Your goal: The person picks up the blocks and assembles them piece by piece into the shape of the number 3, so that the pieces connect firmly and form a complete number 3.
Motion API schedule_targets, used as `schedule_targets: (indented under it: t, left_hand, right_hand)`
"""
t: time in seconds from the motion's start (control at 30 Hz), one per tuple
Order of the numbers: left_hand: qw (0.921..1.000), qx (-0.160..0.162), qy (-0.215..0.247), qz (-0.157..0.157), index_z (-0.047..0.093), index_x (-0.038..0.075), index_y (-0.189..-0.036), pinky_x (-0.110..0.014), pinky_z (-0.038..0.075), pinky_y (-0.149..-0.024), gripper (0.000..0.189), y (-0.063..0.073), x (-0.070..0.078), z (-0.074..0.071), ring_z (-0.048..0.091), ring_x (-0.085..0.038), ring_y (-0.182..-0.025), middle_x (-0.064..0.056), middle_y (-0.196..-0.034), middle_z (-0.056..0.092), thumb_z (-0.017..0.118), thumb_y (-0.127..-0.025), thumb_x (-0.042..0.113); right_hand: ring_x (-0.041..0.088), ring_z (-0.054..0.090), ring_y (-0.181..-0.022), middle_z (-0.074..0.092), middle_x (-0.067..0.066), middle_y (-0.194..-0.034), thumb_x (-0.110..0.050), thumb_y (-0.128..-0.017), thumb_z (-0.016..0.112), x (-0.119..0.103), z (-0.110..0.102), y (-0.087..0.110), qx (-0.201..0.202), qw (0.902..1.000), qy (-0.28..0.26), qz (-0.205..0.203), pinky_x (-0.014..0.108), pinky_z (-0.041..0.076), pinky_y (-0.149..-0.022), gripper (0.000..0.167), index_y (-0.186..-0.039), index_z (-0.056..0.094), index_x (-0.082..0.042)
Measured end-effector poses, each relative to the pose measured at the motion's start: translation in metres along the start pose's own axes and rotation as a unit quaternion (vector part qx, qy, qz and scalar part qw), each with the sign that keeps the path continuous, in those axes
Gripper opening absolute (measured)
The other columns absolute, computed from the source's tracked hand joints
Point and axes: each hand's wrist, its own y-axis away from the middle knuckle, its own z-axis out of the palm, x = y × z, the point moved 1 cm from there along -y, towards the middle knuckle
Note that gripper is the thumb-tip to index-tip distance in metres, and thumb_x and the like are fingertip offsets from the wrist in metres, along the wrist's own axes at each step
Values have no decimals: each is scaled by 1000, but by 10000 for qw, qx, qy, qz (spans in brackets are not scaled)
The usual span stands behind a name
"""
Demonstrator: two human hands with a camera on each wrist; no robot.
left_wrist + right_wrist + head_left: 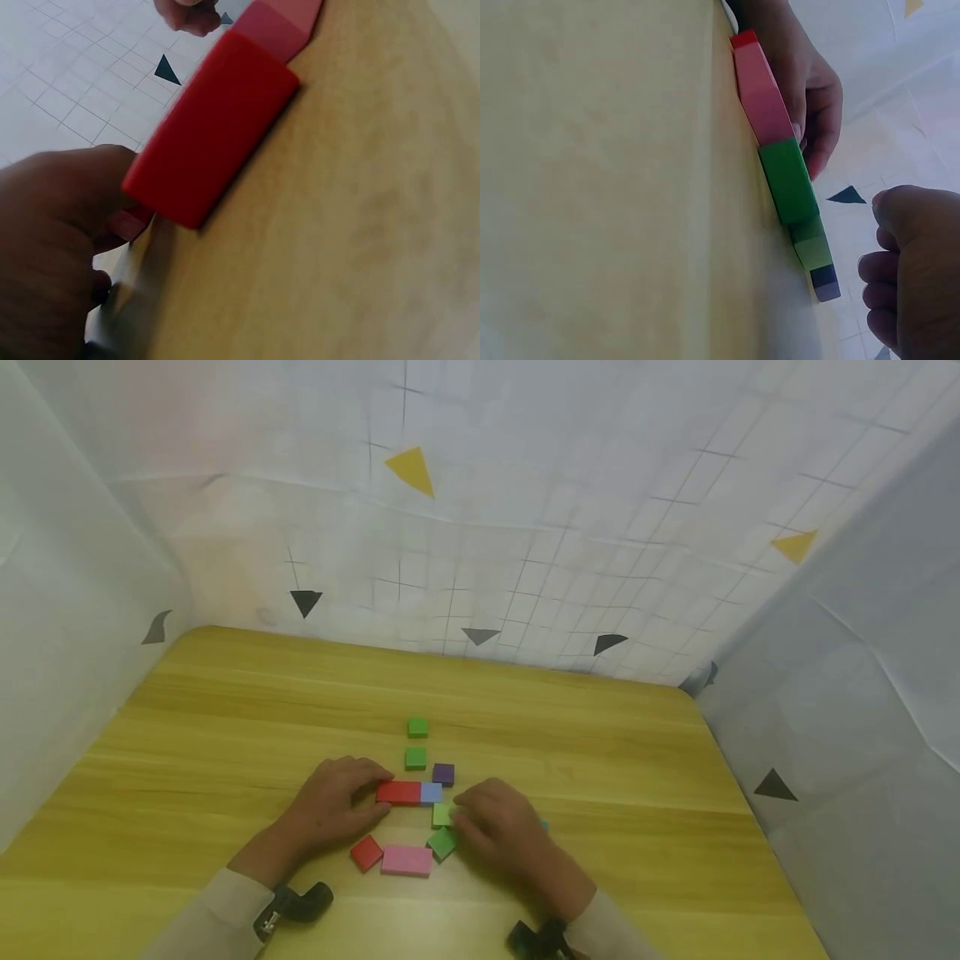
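A yellowish wood-grained table [600,727] spreads toward 6 o'clock. Behind it, at 12, gridded white sheeting [570,452] bears a yellow patch [413,472] at 11 and a black triangle [305,602] near 10. At 3, a greyish side sheet [840,685] shows a dark triangle [776,787] toward 4.

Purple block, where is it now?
In the head view, the purple block lies slightly left of centre, just beyond the light blue block, with a green block to its upper left.
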Motion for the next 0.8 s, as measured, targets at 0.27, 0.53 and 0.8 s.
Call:
schedule_targets:
  t: [0.27,0.53,0.8]
  left_hand:
    - [10000,-27,-44,19,71,24,-117,-37,47,-85,36,0,1,0,59,-4,-99,17,-112,68,78,-84,37]
    - [10000,-56,-69,13,72,25,-117,-35,48,-85,36,-1,1,-1,58,-2,-99,19,-113,67,78,-83,37]
    - [9999,-60,-114,-4,71,26,-117,-33,47,-84,36,0,0,0,56,-1,-97,19,-113,67,78,-84,39]
  right_hand:
    - [14,64,-97,71,1,-103,-19,-90,71,7,0,-13,-126,9999,32,99,27,54,-83,17,-103,73,-8]
    - [16,64,-94,71,3,-99,-18,-85,77,15,5,-24,-136,9996,232,69,28,54,-82,20,-101,73,-7]
    - [14,63,-98,71,0,-104,-24,-93,69,21,11,-37,-380,9987,191,282,28,54,-83,20,-106,72,-10]
